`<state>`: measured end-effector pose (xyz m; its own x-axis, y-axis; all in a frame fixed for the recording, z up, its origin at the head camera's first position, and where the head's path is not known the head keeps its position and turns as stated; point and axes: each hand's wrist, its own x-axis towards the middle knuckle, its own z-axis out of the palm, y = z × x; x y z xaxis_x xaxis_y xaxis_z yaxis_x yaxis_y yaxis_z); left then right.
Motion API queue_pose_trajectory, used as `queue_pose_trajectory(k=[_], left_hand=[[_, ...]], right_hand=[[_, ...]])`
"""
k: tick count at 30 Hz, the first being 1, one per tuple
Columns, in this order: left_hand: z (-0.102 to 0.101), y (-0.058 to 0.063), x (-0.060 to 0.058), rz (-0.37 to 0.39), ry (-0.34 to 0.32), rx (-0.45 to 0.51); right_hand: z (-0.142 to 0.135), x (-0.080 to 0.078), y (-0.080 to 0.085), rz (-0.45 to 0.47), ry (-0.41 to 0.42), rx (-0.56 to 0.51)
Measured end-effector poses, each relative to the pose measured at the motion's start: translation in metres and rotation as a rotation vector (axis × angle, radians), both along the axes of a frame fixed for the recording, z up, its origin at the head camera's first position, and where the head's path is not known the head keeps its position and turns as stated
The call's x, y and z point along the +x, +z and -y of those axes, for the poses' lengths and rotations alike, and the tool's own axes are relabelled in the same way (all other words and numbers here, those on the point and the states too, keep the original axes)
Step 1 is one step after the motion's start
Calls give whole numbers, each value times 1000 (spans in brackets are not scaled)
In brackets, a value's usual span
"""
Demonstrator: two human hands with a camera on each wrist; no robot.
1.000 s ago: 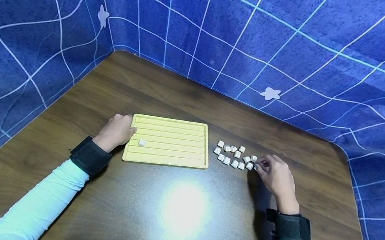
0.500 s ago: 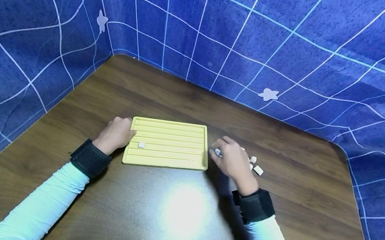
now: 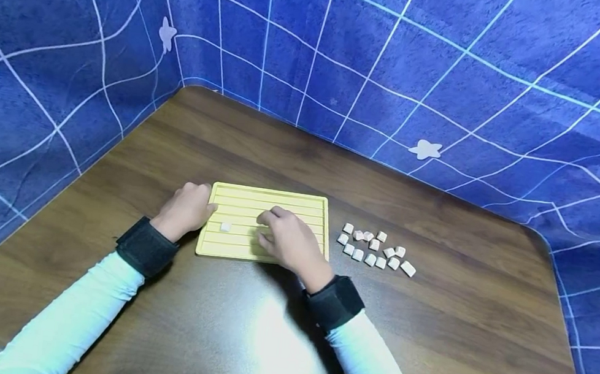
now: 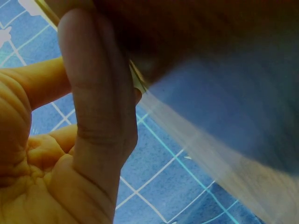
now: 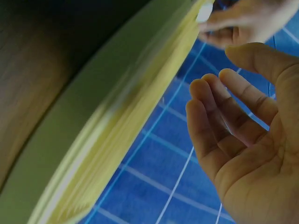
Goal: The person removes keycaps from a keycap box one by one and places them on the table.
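Note:
A yellow ridged tray [image 3: 261,255] lies on the table in the head view. One small white cube [image 3: 225,227] sits on a ridge near its left end. My left hand [image 3: 185,208] grips the tray's left edge, thumb over the rim; in the left wrist view its thumb and fingers meet at that edge. Over the right half of the tray hovers my right hand [image 3: 292,240], fingers apart. The right wrist view shows the right hand [image 5: 247,135] with relaxed fingers and nothing between them and the thumb. Several loose white cubes [image 3: 374,245] lie right of the tray.
The brown wooden table [image 3: 260,145] has rounded corners. A blue curtain [image 3: 382,48] with white lines and star shapes borders its back and left side. A bright light reflection lies on the table in front of the tray.
My right hand has moved left from the far right end of the loose cubes, past them, to above the tray. A cube it covered there now shows. My left hand has stayed on the tray.

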<state>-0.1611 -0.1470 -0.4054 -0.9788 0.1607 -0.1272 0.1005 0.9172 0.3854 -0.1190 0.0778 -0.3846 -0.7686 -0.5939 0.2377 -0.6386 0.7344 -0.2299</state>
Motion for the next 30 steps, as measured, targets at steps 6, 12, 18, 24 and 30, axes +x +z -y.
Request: queue_pose_trajectory(k=[6,12,18,24,30], left_hand=[[-2,0,-3,-9,-12,10],[-1,0,-2,-29,-12,10],[0,1,0,-30,-7,10],[0,1,-1,-28,-8,16],[0,2,-1,-23,-6,15]], right_hand=[[26,-1,-2,-15,28,51],[45,-6,-7,-41,37,96],[60,-7,-12,-55,49,116],[65,-9,-16,-56,32,139],[67,-7,-10,-23,-1,172]])
